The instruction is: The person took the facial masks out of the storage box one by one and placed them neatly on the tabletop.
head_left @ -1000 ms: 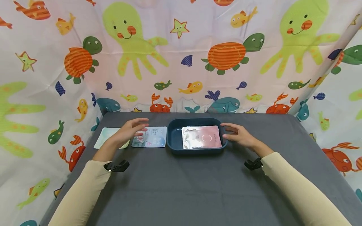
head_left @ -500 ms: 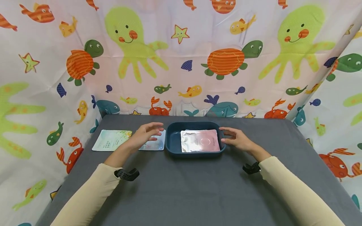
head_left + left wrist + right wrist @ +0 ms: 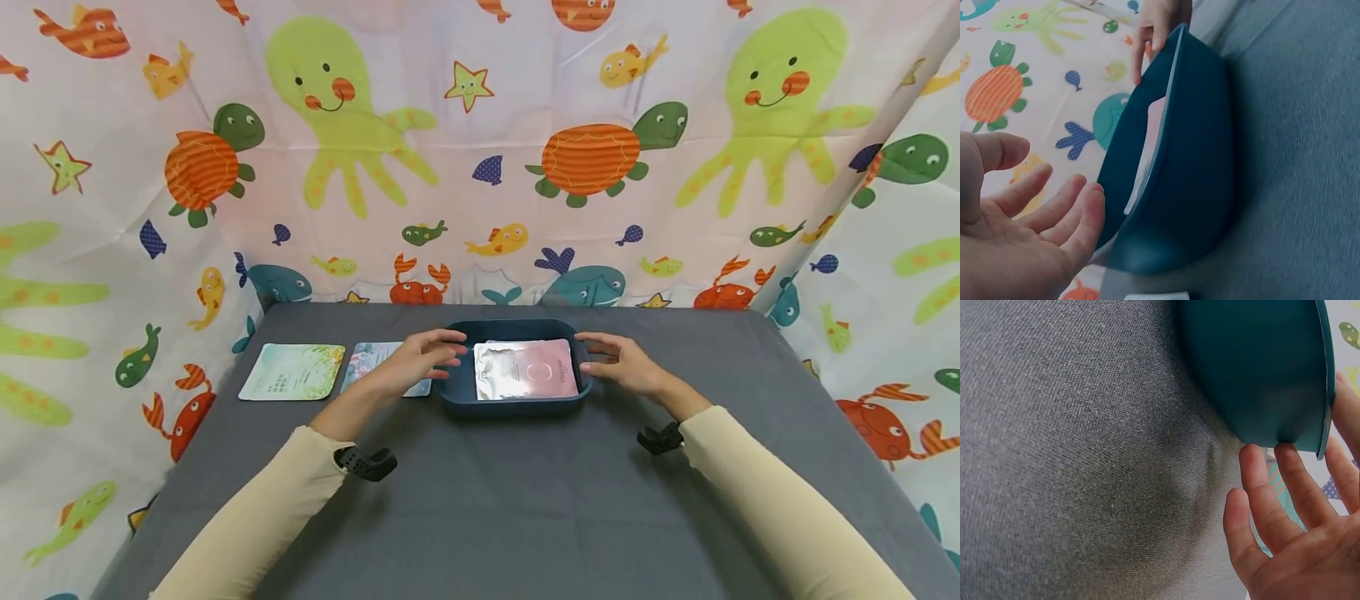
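Your left hand (image 3: 414,364), fingers loosely spread and gripping nothing, is at the blue bin's (image 3: 517,408) nine o'clock end; your right hand's (image 3: 624,367) relaxed fingers touch its three o'clock end. A pink packet (image 3: 525,369) lies inside; blue (image 3: 367,358) and green packets (image 3: 292,372) lie toward nine.

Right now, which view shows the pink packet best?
The head view, where the pink packet lies uncovered in the blue tray; the left wrist view shows only a strip, the right wrist view none.

Sea-creature curtain (image 3: 457,208) behind grey tabletop (image 3: 495,500)
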